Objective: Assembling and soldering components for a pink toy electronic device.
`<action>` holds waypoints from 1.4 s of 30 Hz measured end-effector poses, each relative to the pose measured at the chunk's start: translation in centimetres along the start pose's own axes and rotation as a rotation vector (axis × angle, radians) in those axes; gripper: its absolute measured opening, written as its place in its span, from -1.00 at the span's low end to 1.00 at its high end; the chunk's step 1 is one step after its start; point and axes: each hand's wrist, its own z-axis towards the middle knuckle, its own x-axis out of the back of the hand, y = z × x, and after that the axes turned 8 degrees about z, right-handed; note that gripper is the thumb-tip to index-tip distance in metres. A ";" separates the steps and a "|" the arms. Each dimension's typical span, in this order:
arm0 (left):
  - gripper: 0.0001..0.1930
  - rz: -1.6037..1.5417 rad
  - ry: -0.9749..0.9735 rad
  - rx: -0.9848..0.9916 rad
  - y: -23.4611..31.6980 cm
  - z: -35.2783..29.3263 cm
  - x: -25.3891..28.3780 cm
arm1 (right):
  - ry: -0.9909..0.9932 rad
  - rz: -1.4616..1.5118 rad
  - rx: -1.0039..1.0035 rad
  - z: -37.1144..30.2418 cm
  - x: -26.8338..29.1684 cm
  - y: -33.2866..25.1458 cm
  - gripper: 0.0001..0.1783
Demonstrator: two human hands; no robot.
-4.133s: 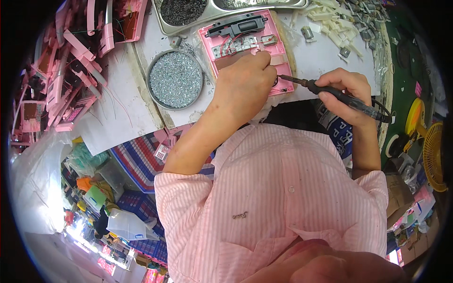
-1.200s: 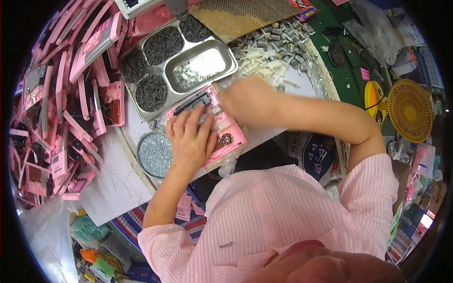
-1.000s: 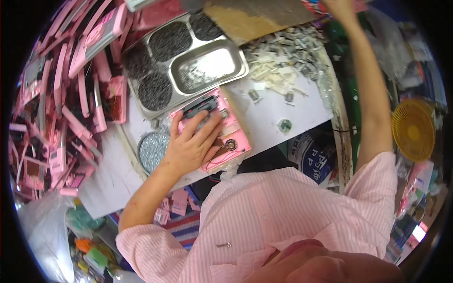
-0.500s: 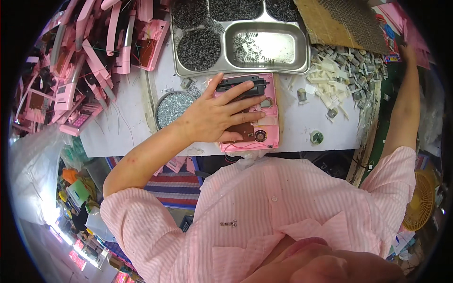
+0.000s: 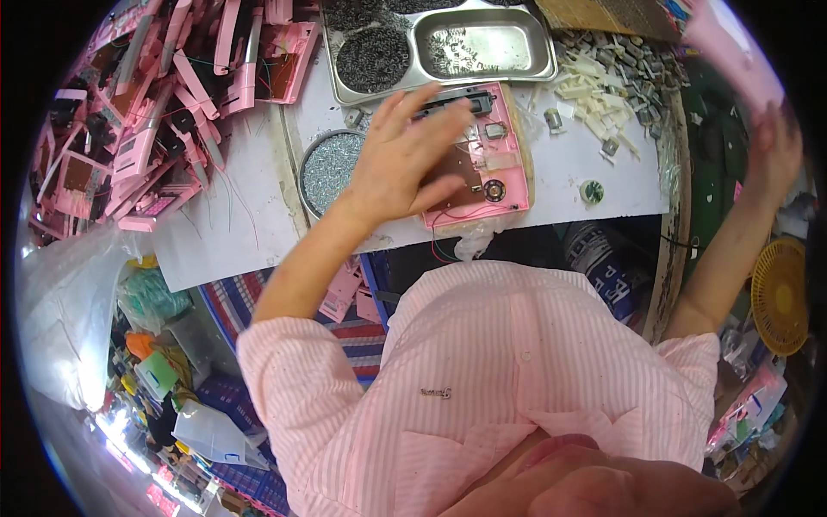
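Note:
My left hand [image 5: 401,164], fingers spread, hovers at the left side of a pink electronic casing [image 5: 516,172] and partly covers it. It holds nothing. Inside the casing are a brown circuit board [image 5: 458,177], a round black-rimmed part [image 5: 494,190], a small metal motor [image 5: 495,130] and a long black part [image 5: 479,102]. Thin red and green wires trail off its near edge. Out at the far right, my right hand [image 5: 773,146] is closed on the lower end of a smooth pink plastic shell [image 5: 732,52], slightly blurred.
Pink casings with wires [image 5: 142,138] pile up at the left. A round dish of small screws [image 5: 332,172] sits beside my left wrist. Behind stands a metal compartment tray [image 5: 551,52] with springs. White plastic pieces and motors [image 5: 603,95] heap at the right, near a small round green-topped item [image 5: 592,191].
My right hand has brought the pink shell into plain view at the right. My left hand has lifted off the casing somewhat, its fingers raised. The whole view has shifted slightly.

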 end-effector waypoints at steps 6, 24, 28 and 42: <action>-0.15 -1.183 0.179 0.632 7.5 -0.6 -0.7 | -0.327 0.317 -0.816 -22.5 -9.6 -3.4 -0.28; -0.17 -0.463 0.141 0.766 6.7 -4.6 -2.0 | -0.900 -0.171 -0.480 -26.4 -11.2 -1.2 -0.33; -0.25 -0.262 0.072 0.818 7.8 -5.1 -1.1 | -1.073 -0.241 -0.418 -24.7 -12.3 -1.0 -0.30; -0.53 -0.524 0.067 0.994 7.8 -7.8 -1.2 | -1.285 -0.507 -0.157 -22.7 -13.4 -1.6 -0.29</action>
